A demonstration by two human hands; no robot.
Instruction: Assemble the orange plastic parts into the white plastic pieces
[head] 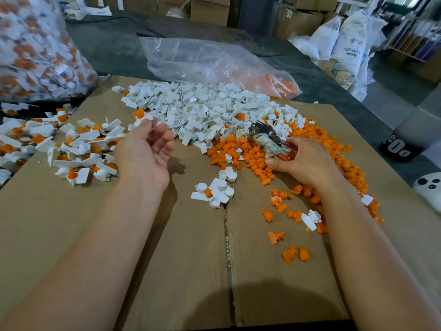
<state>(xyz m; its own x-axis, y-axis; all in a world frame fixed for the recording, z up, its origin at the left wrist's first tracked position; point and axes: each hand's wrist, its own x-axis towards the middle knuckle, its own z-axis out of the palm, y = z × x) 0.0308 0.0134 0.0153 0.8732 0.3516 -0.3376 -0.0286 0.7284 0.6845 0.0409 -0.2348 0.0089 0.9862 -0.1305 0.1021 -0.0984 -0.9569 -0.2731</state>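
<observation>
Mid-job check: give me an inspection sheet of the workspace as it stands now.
Surface: cardboard sheet, flat, with a seam down the middle.
Job's things: white pieces heaped at the back; orange parts piled on the right; assembled pieces on the left.
Clutter: clear plastic bag behind the piles; filled bag far left.
Hands: left hand open, palm up; right hand grips red-handled pliers over the orange parts.
Cables: nothing seen.
Surroundings: cardboard boxes, white sacks.

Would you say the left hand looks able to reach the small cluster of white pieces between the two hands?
Probably yes: the left hand is open and seems empty, and only bare cardboard lies between it and the cluster of white pieces.
</observation>
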